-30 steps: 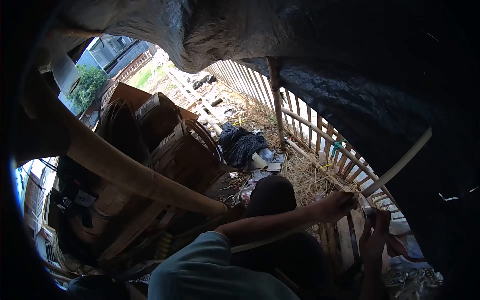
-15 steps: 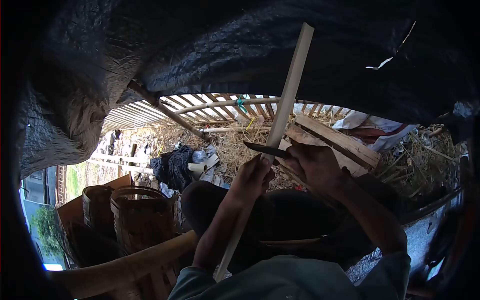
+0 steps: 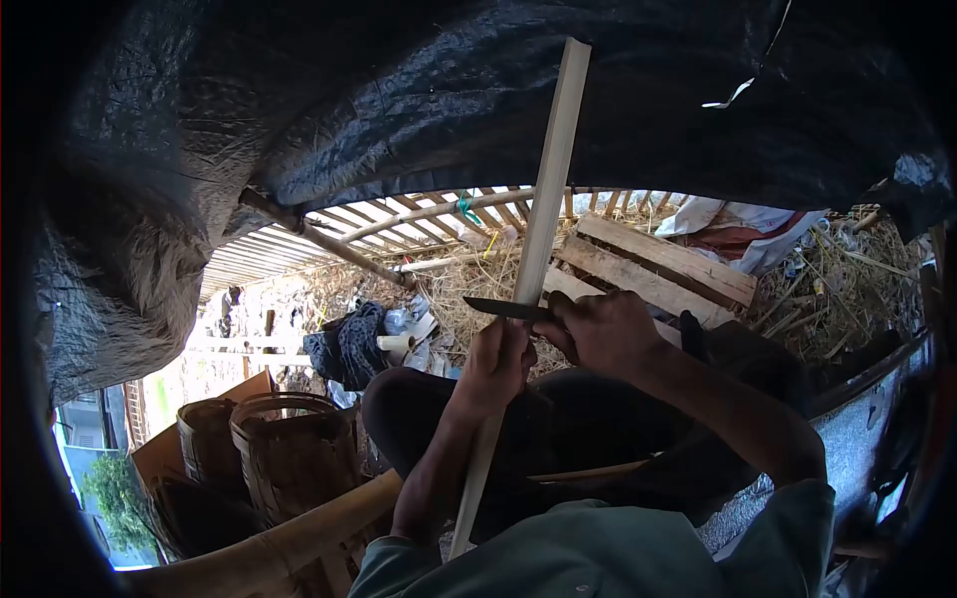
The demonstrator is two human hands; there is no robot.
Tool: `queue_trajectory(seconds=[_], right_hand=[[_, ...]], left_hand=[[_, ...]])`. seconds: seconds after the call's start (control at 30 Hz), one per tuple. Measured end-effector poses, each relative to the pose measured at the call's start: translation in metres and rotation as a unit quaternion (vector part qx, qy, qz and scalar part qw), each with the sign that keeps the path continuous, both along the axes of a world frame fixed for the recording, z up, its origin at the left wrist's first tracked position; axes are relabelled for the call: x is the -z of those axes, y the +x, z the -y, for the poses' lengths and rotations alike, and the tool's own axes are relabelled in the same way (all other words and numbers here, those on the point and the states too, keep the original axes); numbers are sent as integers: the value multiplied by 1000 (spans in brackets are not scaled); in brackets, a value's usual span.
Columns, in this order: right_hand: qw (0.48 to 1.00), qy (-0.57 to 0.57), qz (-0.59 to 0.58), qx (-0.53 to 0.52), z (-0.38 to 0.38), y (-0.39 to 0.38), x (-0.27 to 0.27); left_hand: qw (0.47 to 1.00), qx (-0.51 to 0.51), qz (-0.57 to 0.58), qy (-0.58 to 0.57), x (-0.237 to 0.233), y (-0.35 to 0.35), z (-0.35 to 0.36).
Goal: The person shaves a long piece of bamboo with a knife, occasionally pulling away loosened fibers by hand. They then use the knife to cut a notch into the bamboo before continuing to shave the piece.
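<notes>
A long pale strip of split bamboo (image 3: 547,184) runs from near my lap up towards the dark tarp, slightly tilted. My left hand (image 3: 495,365) is closed round its lower part, with the rest of the strip passing down along my forearm. In my right hand (image 3: 610,334) is a knife (image 3: 505,308), gripped by the handle, which the fingers hide. Its dark blade points left and lies across the strip, just above my left hand.
Wooden slats (image 3: 658,269) lie on straw beyond my knees. Woven baskets (image 3: 294,444) and a thick bamboo pole (image 3: 269,543) are at lower left. A black tarp (image 3: 419,110) hangs low overhead, with a slatted bamboo fence (image 3: 399,214) behind.
The view has shifted a little. My right hand with the knife has come lower along the strip, and the blade now sits closer to my left hand. The strip stands slightly more upright.
</notes>
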State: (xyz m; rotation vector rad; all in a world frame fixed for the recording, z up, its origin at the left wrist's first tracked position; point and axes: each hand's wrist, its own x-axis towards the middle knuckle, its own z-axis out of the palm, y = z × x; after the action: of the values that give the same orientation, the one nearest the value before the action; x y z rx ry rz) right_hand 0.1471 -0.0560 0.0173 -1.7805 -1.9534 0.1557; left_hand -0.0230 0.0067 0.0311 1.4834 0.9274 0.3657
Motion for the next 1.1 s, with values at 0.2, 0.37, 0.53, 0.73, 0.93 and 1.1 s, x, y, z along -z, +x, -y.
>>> queue_trajectory(seconds=[0.2,0.37,0.53,0.73,0.93,1.1], right_hand=[[999,27,-15,5,2,6,-6],[996,26,-83,-6,-3,13,-6],[999,16,-50,11,-5,10,-8],[999,4,-14,31,-5,5,-9],[998,7,44,44,-3,5,0],[993,50,87,61,-10,5,10]], left_hand=[[995,17,15,95,20,3,3],[1000,9,22,-6,19,11,1],[1000,10,21,-3,21,12,1],[986,23,26,160,27,11,1],[964,33,-40,262,18,13,8],[964,25,-41,263,20,13,6]])
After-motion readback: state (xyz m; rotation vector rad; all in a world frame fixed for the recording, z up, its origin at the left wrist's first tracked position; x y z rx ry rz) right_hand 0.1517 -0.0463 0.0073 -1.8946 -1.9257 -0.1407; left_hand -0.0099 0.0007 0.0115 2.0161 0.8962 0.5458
